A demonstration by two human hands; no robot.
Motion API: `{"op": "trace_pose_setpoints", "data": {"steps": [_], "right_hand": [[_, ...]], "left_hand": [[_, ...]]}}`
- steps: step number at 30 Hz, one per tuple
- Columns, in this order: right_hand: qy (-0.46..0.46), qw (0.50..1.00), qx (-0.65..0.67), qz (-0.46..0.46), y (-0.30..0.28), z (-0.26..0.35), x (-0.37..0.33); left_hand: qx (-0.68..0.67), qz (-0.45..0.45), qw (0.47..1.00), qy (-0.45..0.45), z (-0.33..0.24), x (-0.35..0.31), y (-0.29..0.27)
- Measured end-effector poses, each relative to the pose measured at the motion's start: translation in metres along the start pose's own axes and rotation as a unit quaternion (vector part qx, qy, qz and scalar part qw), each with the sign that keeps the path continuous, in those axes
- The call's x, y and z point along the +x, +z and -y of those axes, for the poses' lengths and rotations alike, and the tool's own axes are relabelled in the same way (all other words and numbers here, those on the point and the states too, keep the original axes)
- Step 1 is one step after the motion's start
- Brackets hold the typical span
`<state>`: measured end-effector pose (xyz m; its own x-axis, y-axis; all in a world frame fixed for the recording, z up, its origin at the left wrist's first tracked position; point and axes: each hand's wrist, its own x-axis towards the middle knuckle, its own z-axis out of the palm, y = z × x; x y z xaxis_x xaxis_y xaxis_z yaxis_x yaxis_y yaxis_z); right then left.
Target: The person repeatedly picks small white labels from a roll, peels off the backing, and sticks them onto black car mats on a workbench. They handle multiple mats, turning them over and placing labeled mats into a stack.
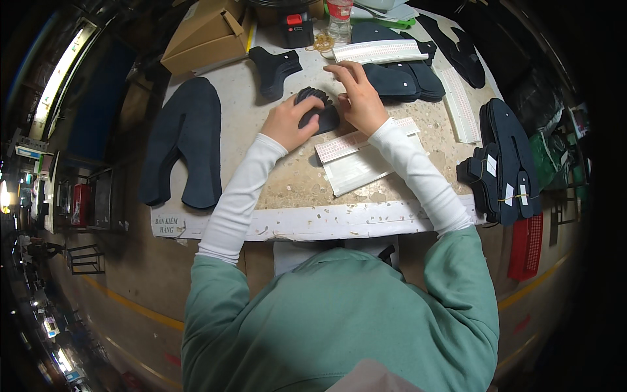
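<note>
On a speckled tabletop, just beyond a label sheet: small dark stack, fanned. Left grip curled tight round its side; right grip spread, seemingly empty. Likely light, foam-soft, apt to slide apart; best pinched across both edges.

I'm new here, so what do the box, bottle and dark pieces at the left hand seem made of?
Box: probably matt brown cardboard, from its folded flaps. Bottle: likely glossy plastic, being see-through. Dark pieces: perhaps foam or fabric, from their dull look.
</note>
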<state>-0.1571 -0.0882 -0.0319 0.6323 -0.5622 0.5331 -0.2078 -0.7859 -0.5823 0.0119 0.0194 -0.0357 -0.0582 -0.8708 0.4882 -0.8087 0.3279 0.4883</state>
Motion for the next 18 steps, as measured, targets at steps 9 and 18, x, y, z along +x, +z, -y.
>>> {"op": "trace_pose_setpoints", "data": {"steps": [9,18], "right_hand": [[-0.015,0.995,0.09,0.047,0.016,-0.001,-0.013],[0.02,0.999,0.02,-0.043,0.005,-0.002,-0.011]], "left_hand": [[0.048,0.036,0.998,0.006,-0.007,-0.001,0.001],[-0.037,0.034,0.998,-0.032,0.001,0.001,-0.007]]}}
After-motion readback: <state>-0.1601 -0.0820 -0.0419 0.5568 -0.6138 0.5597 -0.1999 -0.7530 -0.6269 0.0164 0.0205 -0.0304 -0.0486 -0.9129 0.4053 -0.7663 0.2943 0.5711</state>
